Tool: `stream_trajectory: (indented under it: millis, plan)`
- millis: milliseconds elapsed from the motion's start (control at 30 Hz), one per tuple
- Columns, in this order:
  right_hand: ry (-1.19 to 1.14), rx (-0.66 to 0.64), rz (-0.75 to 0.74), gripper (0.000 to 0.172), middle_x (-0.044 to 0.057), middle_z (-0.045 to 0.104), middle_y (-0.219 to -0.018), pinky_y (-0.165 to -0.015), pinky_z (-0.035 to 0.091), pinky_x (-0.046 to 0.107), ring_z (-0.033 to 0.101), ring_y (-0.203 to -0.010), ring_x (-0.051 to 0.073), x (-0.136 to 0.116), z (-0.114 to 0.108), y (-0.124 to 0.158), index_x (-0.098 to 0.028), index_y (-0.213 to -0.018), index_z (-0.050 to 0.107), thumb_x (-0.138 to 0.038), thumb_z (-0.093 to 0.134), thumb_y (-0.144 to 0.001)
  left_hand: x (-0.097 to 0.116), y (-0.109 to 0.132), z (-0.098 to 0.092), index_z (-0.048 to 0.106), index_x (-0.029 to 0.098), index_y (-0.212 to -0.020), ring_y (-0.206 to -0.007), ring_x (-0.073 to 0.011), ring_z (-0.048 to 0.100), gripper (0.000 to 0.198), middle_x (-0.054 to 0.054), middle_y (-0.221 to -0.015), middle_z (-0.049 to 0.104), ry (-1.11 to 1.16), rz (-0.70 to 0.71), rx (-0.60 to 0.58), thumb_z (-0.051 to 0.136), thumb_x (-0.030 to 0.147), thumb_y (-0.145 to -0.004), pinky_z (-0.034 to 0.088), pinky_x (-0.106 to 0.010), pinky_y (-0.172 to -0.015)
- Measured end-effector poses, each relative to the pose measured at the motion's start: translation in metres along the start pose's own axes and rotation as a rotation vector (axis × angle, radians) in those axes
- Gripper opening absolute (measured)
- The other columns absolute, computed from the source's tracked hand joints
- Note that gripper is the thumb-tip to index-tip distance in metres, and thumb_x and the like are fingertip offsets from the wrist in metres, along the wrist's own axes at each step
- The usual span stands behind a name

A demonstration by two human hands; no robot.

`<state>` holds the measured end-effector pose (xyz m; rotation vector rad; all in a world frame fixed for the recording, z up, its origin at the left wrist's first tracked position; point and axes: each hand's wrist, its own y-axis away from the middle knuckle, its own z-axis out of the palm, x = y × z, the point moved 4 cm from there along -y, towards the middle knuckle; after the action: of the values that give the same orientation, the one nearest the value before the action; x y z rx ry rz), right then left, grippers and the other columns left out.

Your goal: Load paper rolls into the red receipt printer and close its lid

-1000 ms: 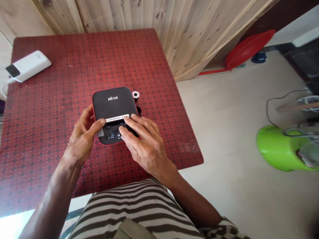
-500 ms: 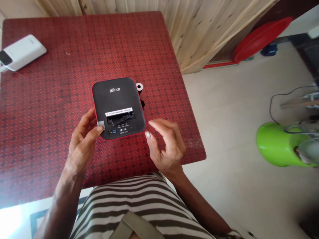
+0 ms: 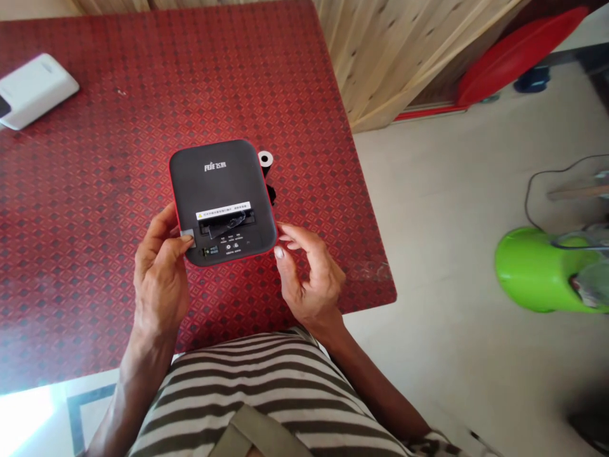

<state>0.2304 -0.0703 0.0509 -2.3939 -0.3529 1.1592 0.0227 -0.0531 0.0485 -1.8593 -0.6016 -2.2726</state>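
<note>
A flat black portable printer (image 3: 219,190) with a red rim, rounded corners and a white warning strip above its slot is held over the table, near its front edge. My left hand (image 3: 162,266) grips its lower left corner, thumb on a small grey patch and fingers beneath. At the lower right edge, my right hand (image 3: 311,273) pinches the side with thumb and fingertips. Dark crumpled film (image 3: 228,224) shows in the slot. Just past the right side, partly hidden by the printer, stands a white-ended roll (image 3: 265,158) with a black item (image 3: 271,193) by it.
The red patterned table (image 3: 118,158) has its right edge close to my right hand. A white power bank (image 3: 38,92) lies far left. On the floor to the right are a green bucket (image 3: 530,270) and a cable (image 3: 527,197). Wooden panelling (image 3: 385,51) rises behind the table.
My right hand has moved slightly left and now meets the printer's edge, where a gap was before. The left hand keeps its hold. The whole view has shifted a little.
</note>
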Motion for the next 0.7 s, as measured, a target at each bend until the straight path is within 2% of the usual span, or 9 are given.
stream_trajectory:
  millis: [100,267,467,600,667,700]
  plan:
    - [-0.006,0.0,0.0,0.035,0.008,0.077,-0.113,-0.089,0.065,0.035,0.076,-0.099,0.019,0.001,0.0,-0.001,-0.021,-0.131,0.06,-0.012,0.061,-0.097,0.0,0.0,0.003,0.077,0.027,-0.107,-0.087,-0.0154,0.065,0.038,0.0,-0.105,0.076,0.021,-0.018,0.037,0.063,0.014,-0.075,0.052,-0.03,-0.082]
    - [0.015,0.019,-0.007,0.036,0.007,0.077,-0.112,-0.086,0.064,0.033,0.076,-0.093,0.017,0.001,0.003,-0.002,-0.022,-0.132,0.061,-0.012,0.059,-0.097,-0.003,0.0,0.002,0.077,0.026,-0.107,-0.087,-0.014,0.063,0.037,0.0,-0.103,0.075,0.004,0.039,0.041,0.061,0.013,-0.077,0.049,-0.026,-0.078]
    - [0.018,0.034,-0.011,0.035,0.007,0.077,-0.108,-0.083,0.064,0.033,0.075,-0.088,0.017,0.001,0.002,-0.004,-0.022,-0.13,0.061,-0.012,0.059,-0.097,-0.012,0.0,-0.006,0.069,0.03,-0.128,-0.104,-0.0189,0.066,0.046,-0.001,-0.125,0.072,-0.152,0.109,-0.014,0.057,0.019,-0.085,0.05,-0.032,-0.09]
    - [0.013,0.064,-0.091,0.029,0.008,0.076,-0.108,-0.087,0.062,0.036,0.073,-0.096,0.018,-0.006,-0.012,-0.029,-0.021,-0.123,0.064,-0.009,0.059,-0.097,-0.013,0.0,-0.01,0.067,0.03,-0.132,-0.109,-0.0221,0.064,0.043,-0.002,-0.124,0.072,-0.252,0.175,-0.028,0.058,0.03,-0.09,0.049,-0.035,-0.095]
    - [0.044,0.004,-0.192,0.022,0.007,0.076,-0.11,-0.091,0.061,0.038,0.071,-0.101,0.019,-0.016,-0.013,-0.052,-0.021,-0.116,0.067,-0.01,0.058,-0.099,-0.014,0.001,-0.011,0.066,0.03,-0.134,-0.112,-0.0232,0.064,0.043,-0.003,-0.123,0.072,-0.267,0.217,-0.042,0.058,0.037,-0.093,0.048,-0.036,-0.099]
    - [0.074,-0.072,-0.247,0.019,0.006,0.076,-0.111,-0.094,0.059,0.038,0.07,-0.102,0.019,-0.021,-0.008,-0.064,-0.021,-0.112,0.068,-0.012,0.057,-0.1,-0.015,0.002,-0.012,0.065,0.03,-0.135,-0.114,-0.0237,0.063,0.043,-0.003,-0.125,0.071,-0.276,0.246,-0.046,0.057,0.041,-0.094,0.047,-0.037,-0.101]
